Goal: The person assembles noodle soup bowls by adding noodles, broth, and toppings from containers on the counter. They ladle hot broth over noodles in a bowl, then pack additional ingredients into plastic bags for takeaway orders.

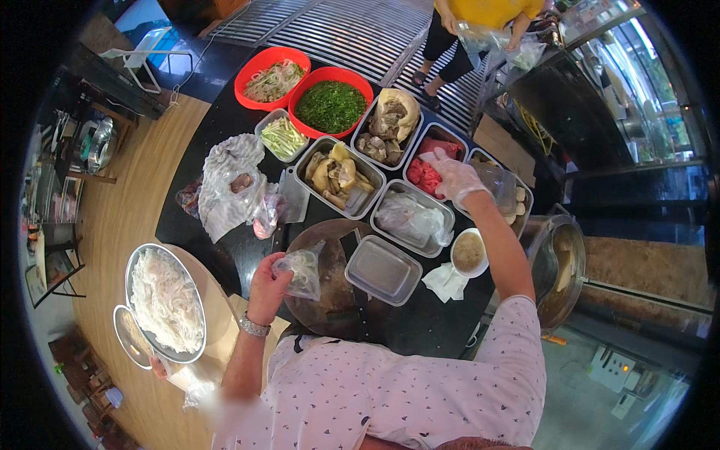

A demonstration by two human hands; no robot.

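My left hand (pixel 271 287), bare and with a metal watch at its wrist, pinches a clear plastic bag (pixel 304 271) with pale green and white pieces inside. Under the bag lies a round wooden chopping board (pixel 320 242), with a dark cleaver (pixel 360 281) across it. In a clear plastic glove, my right hand (pixel 450 173) reaches into a metal tray of raw red meat (pixel 423 175); whether its fingertips grip any is unclear. Close by are a tray with plastic bags (pixel 410 216), an upturned or lidded metal tray (pixel 383 270) and a tray of boiled meat (pixel 388 121).
Red bowls of chopped herbs (pixel 331 107) and sliced onion (pixel 273 79) stand at the table's back. White noodles (pixel 166 301) fill a large bowl at left. A white cup of brown seasoning (pixel 469 253) and a steel pot (pixel 562 270) are at right. A person (pixel 478 22) stands beyond, holding plastic bags.
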